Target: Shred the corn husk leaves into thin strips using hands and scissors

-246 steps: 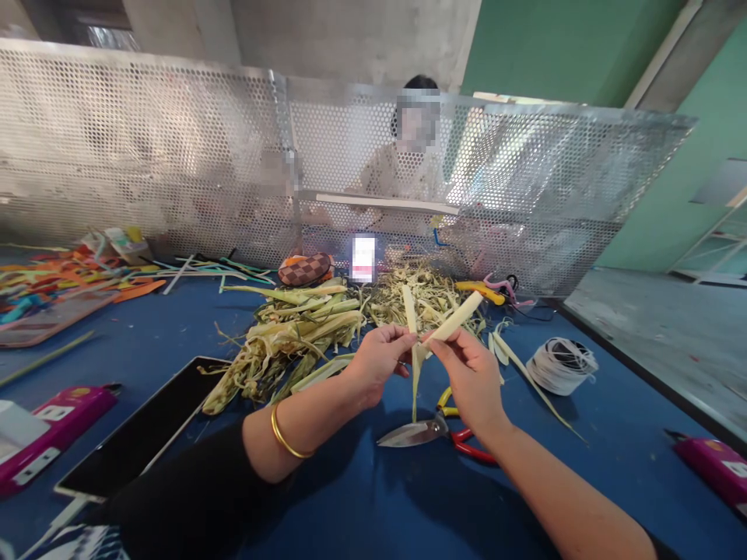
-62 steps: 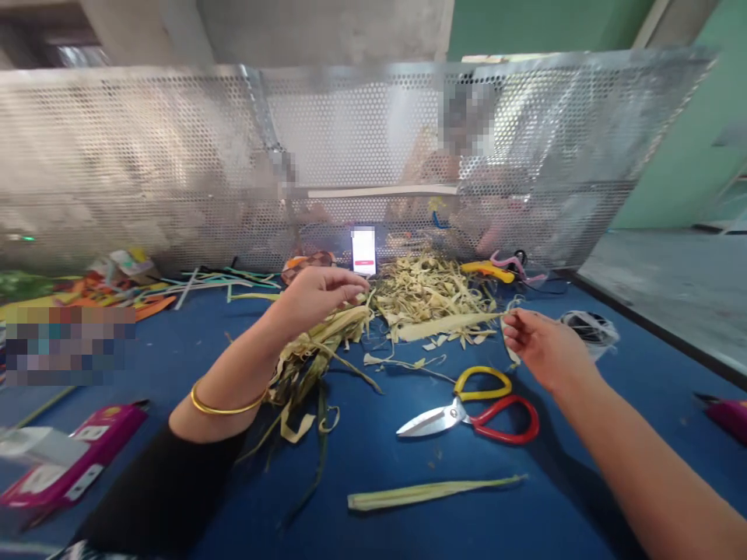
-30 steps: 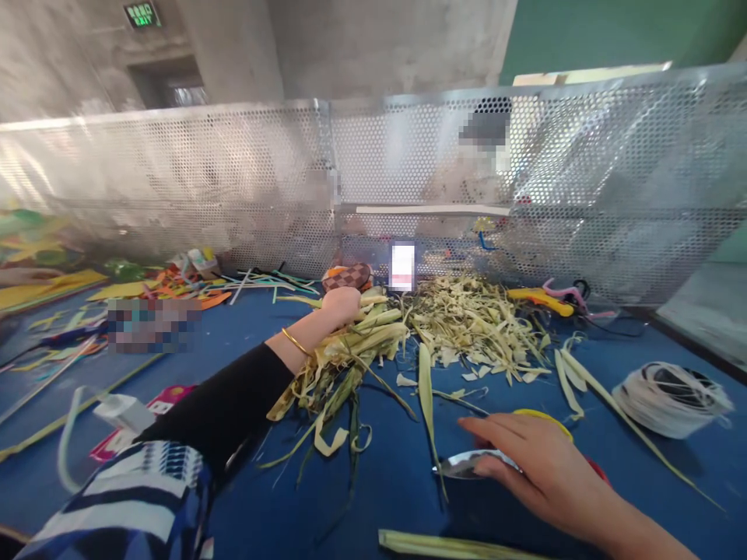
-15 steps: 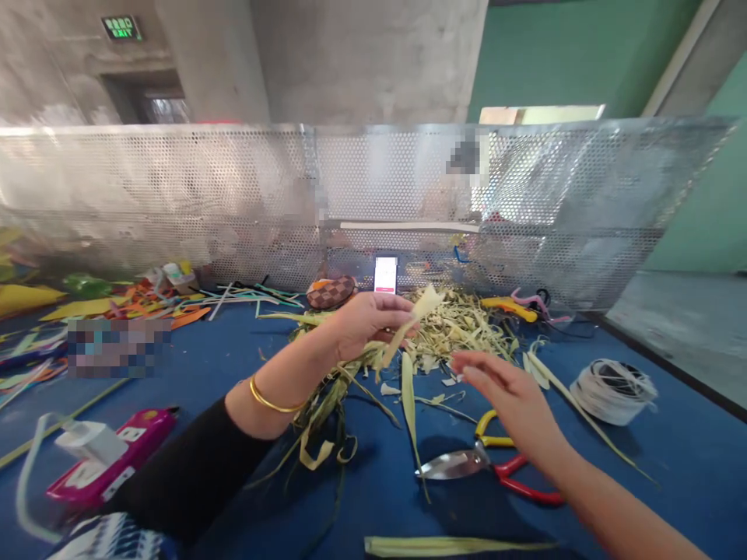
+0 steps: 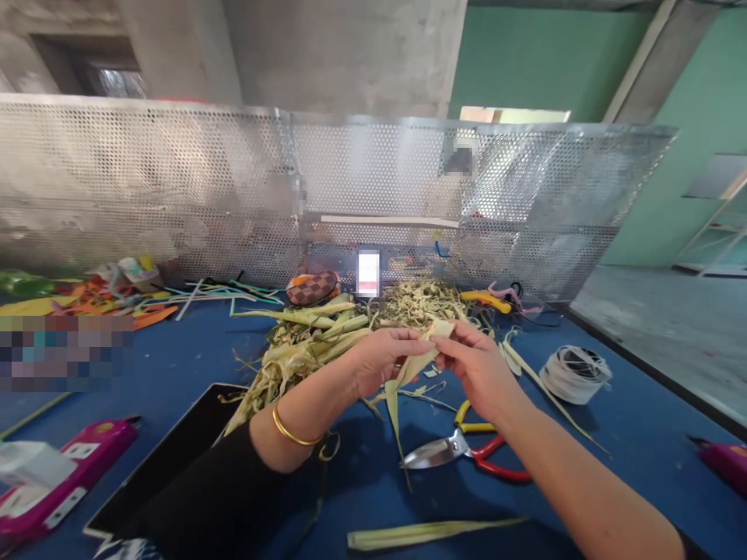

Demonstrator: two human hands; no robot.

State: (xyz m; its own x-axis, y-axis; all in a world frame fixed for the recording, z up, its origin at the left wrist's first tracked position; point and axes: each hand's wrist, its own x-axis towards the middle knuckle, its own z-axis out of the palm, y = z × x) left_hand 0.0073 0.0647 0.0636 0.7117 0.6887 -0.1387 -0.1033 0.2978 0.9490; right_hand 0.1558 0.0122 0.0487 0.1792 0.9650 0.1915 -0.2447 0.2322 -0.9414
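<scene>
A pale corn husk strip [image 5: 413, 365] is pinched between my two hands over the blue table. My left hand [image 5: 385, 359], with a gold bangle at the wrist, is closed on it from the left. From the right, my right hand [image 5: 471, 364] grips its upper end, fingertips close to those of the left. Behind and to the left lies a heap of dried husks [image 5: 297, 358], with shredded bits [image 5: 429, 302] farther back. Scissors [image 5: 461, 451] with yellow and red handles lie below my right hand. Nearest me is a long folded husk [image 5: 432, 533].
A white coil of cord [image 5: 575, 375] sits at right. Magenta power strips [image 5: 87, 459] lie at left and at the right edge. A black tray [image 5: 175, 443] is partly under my left forearm. A lit phone [image 5: 368, 272] and checkered pouch [image 5: 312, 288] stand before the perforated screen [image 5: 373, 163].
My right hand has moved up and left to take hold of the husk strip, which only the left hand held before. The view has shifted to the right, and the black tray now shows.
</scene>
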